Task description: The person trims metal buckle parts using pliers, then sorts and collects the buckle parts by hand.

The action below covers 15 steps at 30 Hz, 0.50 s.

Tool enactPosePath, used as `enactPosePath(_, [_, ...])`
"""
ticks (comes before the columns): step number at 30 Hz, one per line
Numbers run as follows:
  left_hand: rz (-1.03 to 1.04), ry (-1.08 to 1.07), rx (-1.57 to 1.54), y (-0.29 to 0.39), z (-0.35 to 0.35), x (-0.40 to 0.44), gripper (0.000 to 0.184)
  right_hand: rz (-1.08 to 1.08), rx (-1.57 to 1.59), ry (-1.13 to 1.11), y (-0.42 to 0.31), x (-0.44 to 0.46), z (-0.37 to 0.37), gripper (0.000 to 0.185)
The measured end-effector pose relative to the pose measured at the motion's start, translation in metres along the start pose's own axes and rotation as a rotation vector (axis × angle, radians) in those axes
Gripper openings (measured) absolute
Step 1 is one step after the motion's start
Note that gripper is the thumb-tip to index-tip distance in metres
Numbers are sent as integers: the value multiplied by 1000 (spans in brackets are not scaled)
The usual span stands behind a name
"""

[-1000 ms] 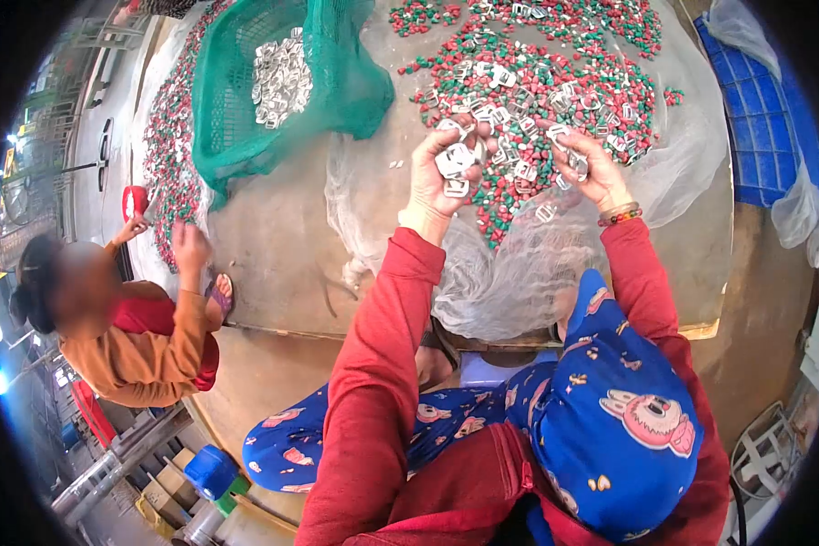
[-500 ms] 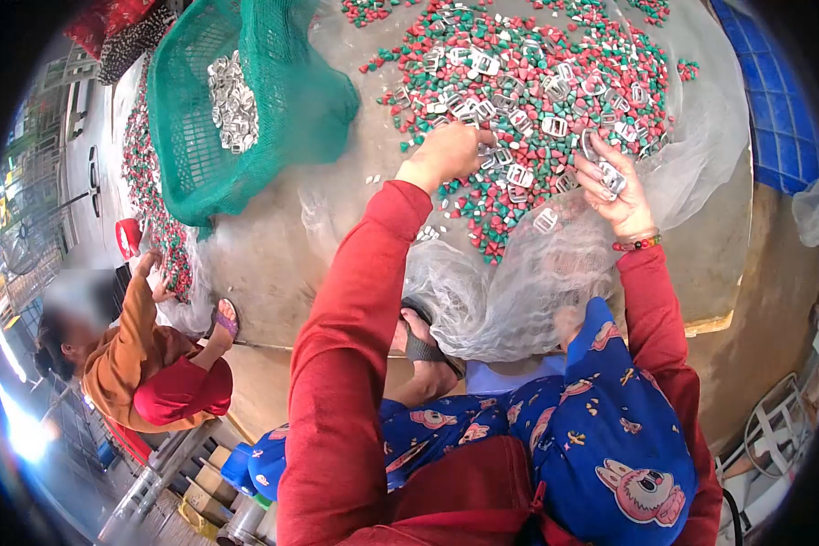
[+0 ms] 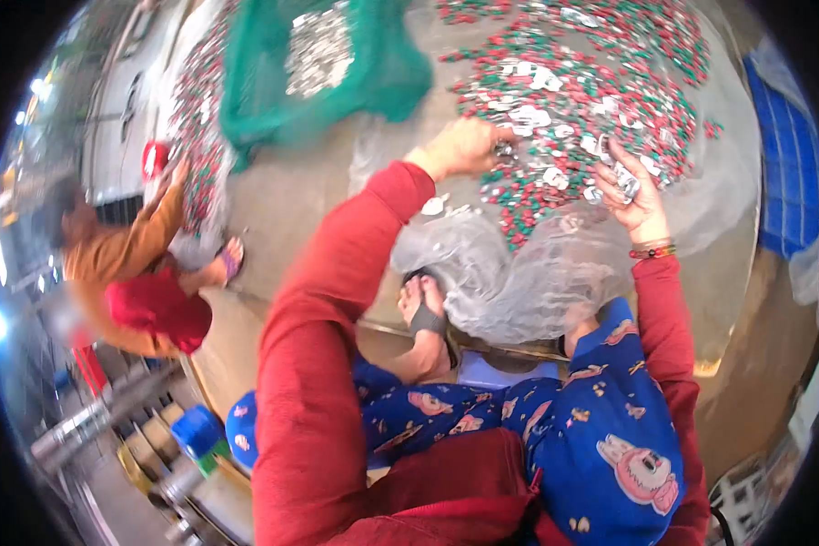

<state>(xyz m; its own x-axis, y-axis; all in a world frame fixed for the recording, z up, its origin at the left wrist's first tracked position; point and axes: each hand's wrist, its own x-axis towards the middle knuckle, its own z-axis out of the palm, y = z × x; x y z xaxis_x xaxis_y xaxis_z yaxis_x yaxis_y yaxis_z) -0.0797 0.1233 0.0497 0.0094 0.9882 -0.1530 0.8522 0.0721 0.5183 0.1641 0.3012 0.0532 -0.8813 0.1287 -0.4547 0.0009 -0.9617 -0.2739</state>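
My left hand (image 3: 469,146) is closed at the near left edge of the heap, its fingertips pinching a silver metal buckle (image 3: 504,149). My right hand (image 3: 639,205) is turned palm up at the right of the heap, with its fingers curled around several metal buckles (image 3: 626,179). Between and beyond the hands spreads a heap of small red and green cone-shaped pieces (image 3: 519,218). More loose buckles (image 3: 530,117) lie scattered on top of it. Motion blur softens the small parts.
A green net-lined basket (image 3: 246,114) holds a pile of metal pieces (image 3: 320,50). White mesh (image 3: 491,282) bunches before my knees. At left, another person in an orange top (image 3: 127,246) reaches to a second heap (image 3: 196,109). A blue panel (image 3: 792,168) stands right.
My view has swung, so the basket and the other person appear shifted. My left hand has drawn slightly back from the buckles with one in its fingertips. My right hand still holds its buckles.
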Motion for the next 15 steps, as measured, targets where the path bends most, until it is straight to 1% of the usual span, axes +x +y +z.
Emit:
enactPosePath(1, [-12,-13,-43,2,-28,-21,25,41,-25,2,4,10,8,18])
enactPosePath(2, [-65,-77,-55,8,-62,-46,26,112,-167,50,5,18,30,18])
enactPosePath(4, [-114,-135,-60,12,-120,-103,27,212,-414,73,14,35,80,20])
enactPosePath(6, [-136,-134,-29,13,-162,-166,29,275,-756,-29,30,43,157,24])
enactPosePath(7, [-352,-242,-128,23,-181,-191,27,312,-907,-51,39,51,191,26])
enactPosePath(8, [-484,-228,-221,30,-191,-217,26,348,-1059,-72,51,59,224,28])
enactPosePath(9, [-607,-212,-319,35,-198,-241,25,338,-1228,-252,63,66,253,29])
enactPosePath(10, [-720,-197,-423,35,-202,-261,24,388,-1290,-310,79,79,275,28])
enactPosePath(11, [-737,-140,-558,23,-194,-281,22,440,-1349,-356,98,93,293,28])
enactPosePath(12, [-757,-66,-624,3,-178,-298,22,493,-1401,-390,118,107,307,27])
enactPosePath(14, [-747,123,-936,-21,-147,-327,23,488,-1491,-408,171,125,327,22])
enactPosePath(15, [-805,270,-998,-33,-125,-336,25,502,-1432,-444,199,145,317,22])
